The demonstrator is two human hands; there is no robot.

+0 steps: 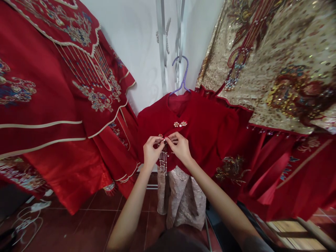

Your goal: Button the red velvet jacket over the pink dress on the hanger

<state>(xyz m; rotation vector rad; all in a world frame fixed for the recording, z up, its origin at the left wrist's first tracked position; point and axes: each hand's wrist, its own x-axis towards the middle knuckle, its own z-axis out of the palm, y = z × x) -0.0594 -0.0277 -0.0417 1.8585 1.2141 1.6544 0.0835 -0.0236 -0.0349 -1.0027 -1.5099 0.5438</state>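
Observation:
A short red velvet jacket (204, 122) hangs upright from a purple hanger (186, 70). My left hand (152, 151) pinches the left half of a small beaded clasp (164, 139) on the jacket's front. From the other side, my right hand (181, 148) pinches the same clasp with thumb and forefinger, the fingertips of both hands nearly touching. Whether its two halves are joined is too small to tell. Below the fingers dangles a beaded tassel (163, 159). Higher on the chest, a flower-shaped pearl clasp (180, 124) lies across the front opening.
Below the jacket hangs pale brocade cloth (181, 196). Red embroidered garments (60, 115) crowd the left, and a gold sequined garment (252, 73) hangs on the right. Behind stands a white metal rack (162, 45). White cables (28, 218) lie on the tiled floor (86, 224).

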